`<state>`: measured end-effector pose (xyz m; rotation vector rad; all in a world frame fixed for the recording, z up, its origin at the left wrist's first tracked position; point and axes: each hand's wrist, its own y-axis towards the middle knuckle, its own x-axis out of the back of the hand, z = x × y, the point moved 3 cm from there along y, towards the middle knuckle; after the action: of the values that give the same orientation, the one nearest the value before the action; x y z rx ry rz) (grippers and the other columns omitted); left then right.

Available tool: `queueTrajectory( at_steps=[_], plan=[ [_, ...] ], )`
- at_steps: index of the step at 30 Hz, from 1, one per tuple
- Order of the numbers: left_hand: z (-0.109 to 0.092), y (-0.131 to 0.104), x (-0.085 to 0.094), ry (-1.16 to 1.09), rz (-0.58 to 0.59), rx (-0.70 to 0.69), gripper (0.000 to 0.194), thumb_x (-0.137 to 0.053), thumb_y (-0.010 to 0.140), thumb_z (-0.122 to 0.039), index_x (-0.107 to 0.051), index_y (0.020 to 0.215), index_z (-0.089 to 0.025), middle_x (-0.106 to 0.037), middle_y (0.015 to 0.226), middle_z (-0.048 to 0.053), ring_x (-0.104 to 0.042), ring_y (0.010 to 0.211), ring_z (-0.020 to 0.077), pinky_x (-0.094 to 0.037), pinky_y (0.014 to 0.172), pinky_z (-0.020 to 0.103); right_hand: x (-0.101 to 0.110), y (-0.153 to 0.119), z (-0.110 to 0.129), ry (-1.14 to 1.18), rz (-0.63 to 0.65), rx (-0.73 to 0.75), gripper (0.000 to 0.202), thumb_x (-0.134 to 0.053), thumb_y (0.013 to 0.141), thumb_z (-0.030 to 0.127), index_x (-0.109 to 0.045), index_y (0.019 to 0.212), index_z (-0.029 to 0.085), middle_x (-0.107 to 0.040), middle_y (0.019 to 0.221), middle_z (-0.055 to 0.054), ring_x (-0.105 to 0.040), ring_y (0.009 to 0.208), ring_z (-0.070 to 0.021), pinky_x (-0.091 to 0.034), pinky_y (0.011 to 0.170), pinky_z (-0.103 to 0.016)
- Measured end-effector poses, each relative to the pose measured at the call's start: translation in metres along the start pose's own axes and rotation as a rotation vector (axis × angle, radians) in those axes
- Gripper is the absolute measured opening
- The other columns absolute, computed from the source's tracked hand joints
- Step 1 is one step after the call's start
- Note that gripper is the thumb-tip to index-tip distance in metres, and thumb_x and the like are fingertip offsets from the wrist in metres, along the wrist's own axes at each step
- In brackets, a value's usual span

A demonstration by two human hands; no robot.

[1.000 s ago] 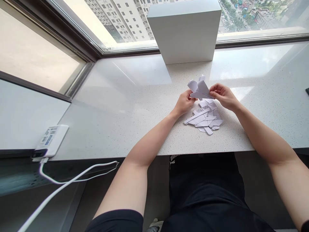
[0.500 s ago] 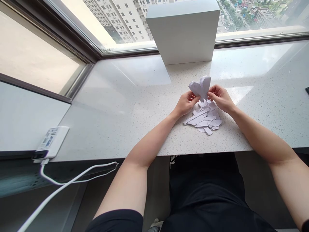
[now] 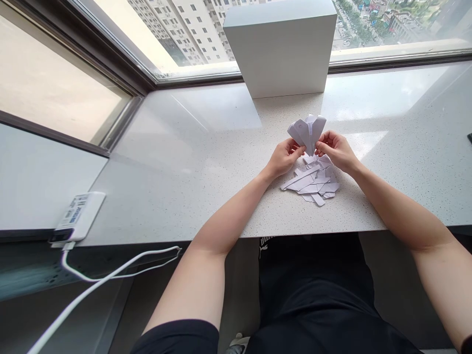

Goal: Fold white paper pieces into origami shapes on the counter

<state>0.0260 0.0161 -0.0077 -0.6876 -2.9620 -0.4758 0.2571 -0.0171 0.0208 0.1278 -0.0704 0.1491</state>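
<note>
A folded white paper piece (image 3: 308, 132), fanned out at its top, is held up between my two hands. My left hand (image 3: 284, 156) pinches its lower left side between thumb and fingers. On the other side, my right hand (image 3: 335, 149) grips the lower right edge, thumb in front. Just below and nearer to me, a pile of white paper strips and folded scraps (image 3: 311, 182) lies on the speckled white counter (image 3: 206, 172). The paper's lower tip is just above the far end of the pile.
A large white box (image 3: 285, 59) stands on the counter by the window. At the left edge lies a white power bank (image 3: 83, 216) with a white cable (image 3: 92, 290) hanging below. A small dark object (image 3: 469, 138) is at the far right.
The folded paper has opened wider at the top, its right flap now further right and inner folds showing. Both hands stay nearly in place, still holding it.
</note>
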Motion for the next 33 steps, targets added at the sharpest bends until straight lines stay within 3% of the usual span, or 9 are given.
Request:
queueTrajectory(
  at_steps=[6,14,20,23,26,29,33],
  plan=[
    [0.007,0.002,0.002,-0.03,0.007,0.0,0.06,-0.097,0.102,-0.076,-0.085,0.122,-0.022,-0.093,0.117,0.013,-0.087,0.099,0.0247,-0.069,0.091,0.039,-0.001,0.0,-0.001,0.023,-0.01,0.004,0.073,-0.109,0.08,0.09,-0.073,0.095,0.028,-0.083,0.088,-0.004,-0.082,0.08,-0.0223,-0.072,0.071,-0.036],
    [-0.003,-0.001,0.0,-0.038,0.064,-0.006,0.066,-0.098,0.1,-0.079,-0.085,0.126,-0.02,-0.093,0.121,0.015,-0.088,0.104,0.0261,-0.067,0.09,0.038,-0.003,-0.001,-0.005,-0.011,-0.003,0.001,0.067,-0.108,0.086,0.084,-0.071,0.096,0.028,-0.083,0.089,-0.004,-0.083,0.082,-0.0227,-0.073,0.073,-0.038],
    [-0.004,-0.002,-0.001,0.058,0.047,-0.012,0.044,-0.093,0.11,-0.062,-0.086,0.123,-0.02,-0.093,0.116,0.014,-0.087,0.1,0.0247,-0.068,0.089,0.038,-0.002,-0.001,-0.007,-0.076,0.025,0.042,0.07,-0.102,0.091,0.089,-0.069,0.102,0.028,-0.083,0.097,-0.005,-0.082,0.085,-0.0228,-0.072,0.076,-0.039],
    [-0.004,-0.003,-0.001,0.141,0.028,-0.029,0.032,-0.089,0.114,-0.051,-0.086,0.122,-0.02,-0.092,0.113,0.012,-0.086,0.099,0.0235,-0.069,0.09,0.038,0.001,0.0,-0.008,-0.123,0.053,0.067,0.07,-0.1,0.094,0.088,-0.072,0.117,0.028,-0.082,0.099,-0.004,-0.079,0.083,-0.0219,-0.066,0.07,-0.036],
    [-0.007,-0.003,-0.001,0.209,0.034,-0.084,0.029,-0.084,0.118,-0.049,-0.087,0.125,-0.02,-0.091,0.116,0.012,-0.085,0.1,0.023,-0.07,0.09,0.038,0.002,-0.001,-0.006,-0.214,0.089,0.119,0.062,-0.093,0.105,0.083,-0.079,0.129,0.028,-0.078,0.096,-0.004,-0.071,0.079,-0.0215,-0.058,0.065,-0.036],
    [-0.012,-0.003,0.001,0.308,0.007,-0.125,0.03,-0.082,0.121,-0.051,-0.089,0.126,-0.023,-0.088,0.128,0.013,-0.082,0.105,0.0223,-0.07,0.09,0.037,0.001,-0.002,-0.003,-0.313,0.102,0.197,0.046,-0.082,0.117,0.072,-0.085,0.127,0.027,-0.079,0.098,-0.006,-0.066,0.077,-0.0211,-0.057,0.067,-0.038],
    [-0.015,-0.003,0.003,0.389,-0.016,-0.162,0.029,-0.078,0.124,-0.051,-0.089,0.125,-0.024,-0.085,0.122,0.012,-0.076,0.1,0.021,-0.066,0.088,0.036,-0.001,-0.003,-0.002,-0.378,0.086,0.261,0.028,-0.077,0.121,0.05,-0.088,0.128,0.025,-0.087,0.108,-0.009,-0.07,0.081,-0.0218,-0.06,0.071,-0.038]
  ],
)
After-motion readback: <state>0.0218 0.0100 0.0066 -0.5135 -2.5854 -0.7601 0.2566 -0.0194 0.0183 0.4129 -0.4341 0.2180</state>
